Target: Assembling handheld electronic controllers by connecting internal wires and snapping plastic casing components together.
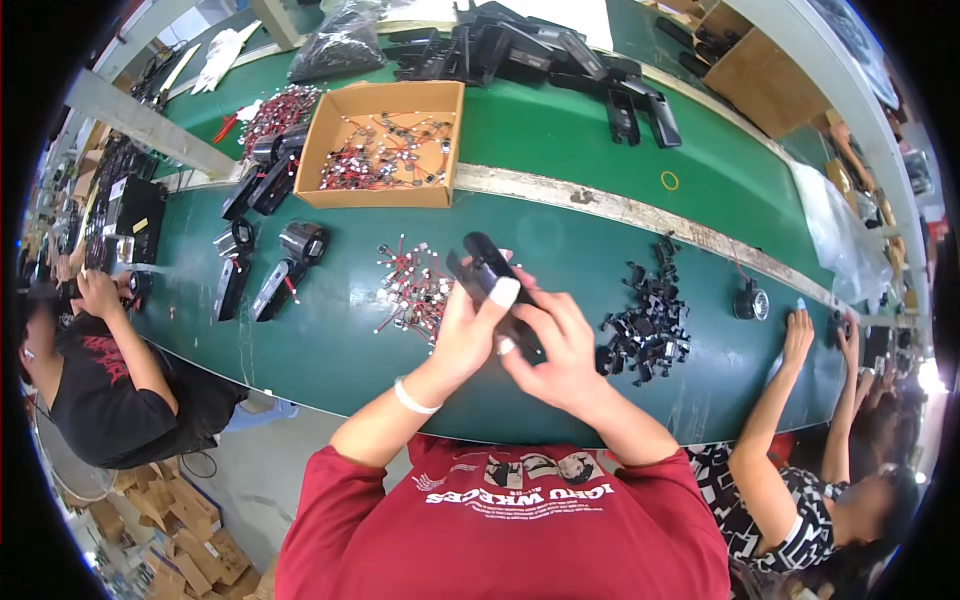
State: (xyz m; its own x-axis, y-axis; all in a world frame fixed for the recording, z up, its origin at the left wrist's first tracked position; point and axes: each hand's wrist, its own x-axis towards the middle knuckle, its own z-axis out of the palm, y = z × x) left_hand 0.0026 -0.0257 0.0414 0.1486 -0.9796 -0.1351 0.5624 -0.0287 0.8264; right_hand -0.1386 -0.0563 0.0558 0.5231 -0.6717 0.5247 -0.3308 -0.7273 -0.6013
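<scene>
The long, black, hollow plastic housing (488,262) looks smooth and slightly glossy, with pale highlights along it. The flat dark-green tabletop (350,350) has a smooth, low-sheen finish, scuffed in places. The open, tan, rectangular cardboard box (380,198) is matt and papery. Small black angular plastic clips (650,325) show a dull gloss. The long whitish strip (600,205) looks rough and worn, its material unclear. The crumpled translucent plastic sheet (835,235) shines along its creases; the dark-red short-sleeved cloth shirt (500,550) is soft and matt.
</scene>
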